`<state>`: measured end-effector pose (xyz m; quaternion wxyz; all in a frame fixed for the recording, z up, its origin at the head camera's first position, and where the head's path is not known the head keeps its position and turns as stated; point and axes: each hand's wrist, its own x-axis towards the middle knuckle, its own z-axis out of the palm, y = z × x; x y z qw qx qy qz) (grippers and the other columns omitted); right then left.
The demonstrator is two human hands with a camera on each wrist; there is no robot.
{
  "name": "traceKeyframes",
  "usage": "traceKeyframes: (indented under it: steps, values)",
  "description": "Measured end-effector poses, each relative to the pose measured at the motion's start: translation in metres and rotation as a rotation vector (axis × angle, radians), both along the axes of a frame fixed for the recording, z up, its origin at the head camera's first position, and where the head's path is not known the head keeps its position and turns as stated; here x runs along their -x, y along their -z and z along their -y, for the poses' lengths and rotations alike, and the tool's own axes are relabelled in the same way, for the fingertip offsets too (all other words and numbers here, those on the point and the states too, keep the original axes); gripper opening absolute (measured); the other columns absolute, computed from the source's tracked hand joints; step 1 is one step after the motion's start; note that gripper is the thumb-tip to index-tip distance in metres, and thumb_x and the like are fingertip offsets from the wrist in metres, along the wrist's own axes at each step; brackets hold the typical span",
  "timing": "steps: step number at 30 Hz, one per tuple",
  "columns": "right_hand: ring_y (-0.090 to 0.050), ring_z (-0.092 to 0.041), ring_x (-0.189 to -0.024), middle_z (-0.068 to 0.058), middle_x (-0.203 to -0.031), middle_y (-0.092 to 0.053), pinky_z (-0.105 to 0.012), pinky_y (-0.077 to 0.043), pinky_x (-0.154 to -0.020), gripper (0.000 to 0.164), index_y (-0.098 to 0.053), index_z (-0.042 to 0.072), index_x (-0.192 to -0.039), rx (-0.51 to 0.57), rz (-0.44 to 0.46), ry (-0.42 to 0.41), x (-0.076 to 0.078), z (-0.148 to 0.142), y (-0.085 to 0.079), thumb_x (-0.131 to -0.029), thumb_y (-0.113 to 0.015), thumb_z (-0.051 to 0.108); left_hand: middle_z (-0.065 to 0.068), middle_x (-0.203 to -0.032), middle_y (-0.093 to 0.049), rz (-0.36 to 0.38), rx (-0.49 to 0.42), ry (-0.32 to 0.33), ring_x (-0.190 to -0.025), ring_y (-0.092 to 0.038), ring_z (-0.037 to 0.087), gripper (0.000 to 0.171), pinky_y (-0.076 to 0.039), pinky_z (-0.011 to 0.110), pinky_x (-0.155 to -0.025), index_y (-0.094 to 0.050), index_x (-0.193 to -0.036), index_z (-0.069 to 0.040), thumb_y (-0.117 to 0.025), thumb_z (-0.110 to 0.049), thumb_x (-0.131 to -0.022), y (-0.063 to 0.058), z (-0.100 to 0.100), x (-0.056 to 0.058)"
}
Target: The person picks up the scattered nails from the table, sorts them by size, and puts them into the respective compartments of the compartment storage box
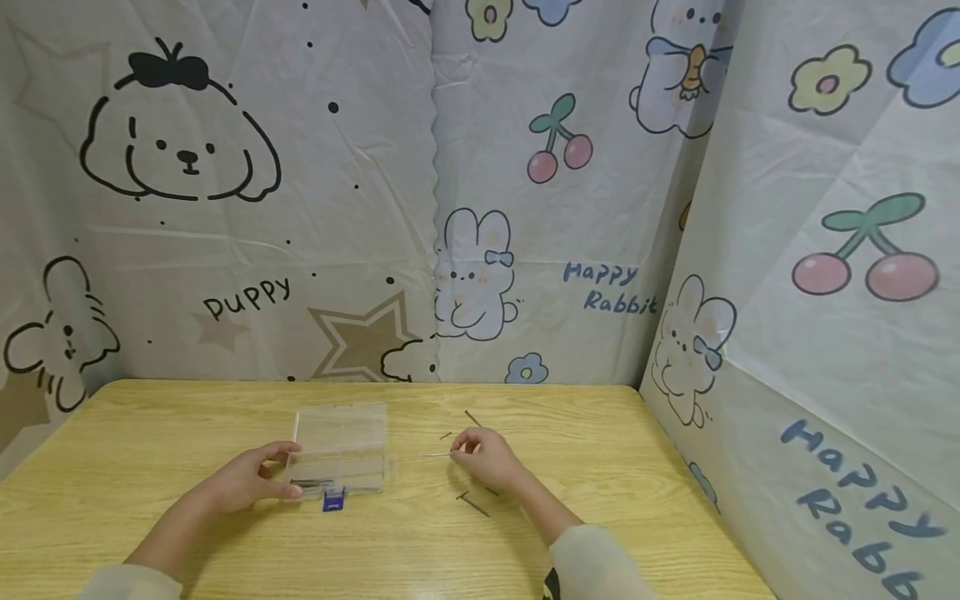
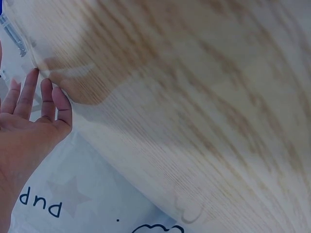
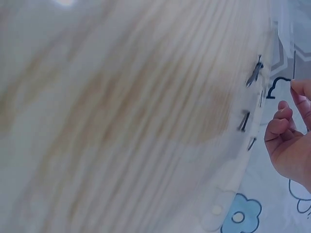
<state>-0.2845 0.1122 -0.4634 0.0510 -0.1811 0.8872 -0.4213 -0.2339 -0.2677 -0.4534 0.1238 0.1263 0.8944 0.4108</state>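
A clear plastic box (image 1: 341, 429) with a blue latch (image 1: 333, 499) lies on the table. Several thin dark pieces, likely nails (image 1: 309, 482), show in its front-left part. My left hand (image 1: 243, 481) holds the box by its left side, thumb at the front corner and fingers further back; the left wrist view shows this hand (image 2: 31, 128) at the box edge. To the right of the box, my right hand (image 1: 489, 460) pinches a thin nail (image 1: 438, 455) between thumb and fingertips, its free end pointing toward the box. The nail (image 3: 294, 63) stands out above the fingertips in the right wrist view.
Loose nails lie around my right hand: a long nail (image 1: 474, 504) in front, another nail (image 1: 472, 418) behind, and a short nail (image 1: 446, 436) to the left. The wooden table (image 1: 570, 425) meets a printed cloth (image 1: 360, 250) at the back and right.
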Motion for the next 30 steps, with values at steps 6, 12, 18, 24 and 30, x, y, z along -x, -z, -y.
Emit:
traceKeyframes:
  steps: [6,12,18,24,30]
  values:
    - [-0.043,-0.011,-0.069,0.0,-0.082,-0.054,-0.021,-0.035,-0.052,0.007,-0.066,0.015,-0.09,0.01,-0.003,-0.015,-0.003,0.015,-0.003,-0.09,-0.062,0.021,0.036,-0.131,-0.042,-0.002,0.011,0.008,-0.104,-0.055,0.037,0.075,-0.048,0.043,-0.081,-0.038,-0.136,0.004,-0.074,-0.03,-0.08,-0.001,0.0,-0.001]
    - [-0.044,-0.012,-0.071,0.0,-0.08,-0.054,-0.023,-0.037,-0.054,0.007,-0.067,0.014,-0.09,0.031,0.008,-0.027,-0.006,0.027,-0.005,-0.09,-0.062,0.019,0.036,-0.13,-0.043,-0.016,0.015,0.002,-0.102,-0.055,0.035,0.073,-0.048,0.041,-0.079,-0.039,-0.135,0.004,-0.074,-0.029,-0.08,-0.002,-0.001,-0.001]
    - [-0.046,-0.012,-0.077,0.0,-0.084,-0.054,-0.024,-0.038,-0.058,0.007,-0.067,0.015,-0.089,0.037,0.003,-0.041,-0.009,0.038,-0.005,-0.089,-0.063,0.02,0.036,-0.13,-0.043,-0.024,0.013,0.008,-0.102,-0.055,0.036,0.073,-0.048,0.041,-0.078,-0.039,-0.135,0.004,-0.074,-0.029,-0.08,-0.001,0.0,-0.001]
    - [-0.045,-0.012,-0.078,0.001,-0.083,-0.053,-0.023,-0.037,-0.056,0.007,-0.067,0.015,-0.088,0.048,-0.003,-0.041,-0.012,0.047,-0.003,-0.088,-0.064,0.021,0.036,-0.13,-0.043,-0.02,0.016,0.009,-0.103,-0.055,0.037,0.074,-0.049,0.043,-0.08,-0.039,-0.136,0.004,-0.074,-0.029,-0.08,0.0,0.0,-0.001]
    - [-0.043,-0.011,-0.074,0.002,-0.081,-0.054,-0.022,-0.036,-0.056,0.008,-0.067,0.013,-0.089,0.059,0.001,-0.05,-0.017,0.054,-0.004,-0.089,-0.063,0.02,0.036,-0.131,-0.042,-0.017,0.02,0.006,-0.103,-0.054,0.037,0.074,-0.049,0.042,-0.078,-0.039,-0.136,0.003,-0.074,-0.03,-0.08,-0.001,0.0,0.0]
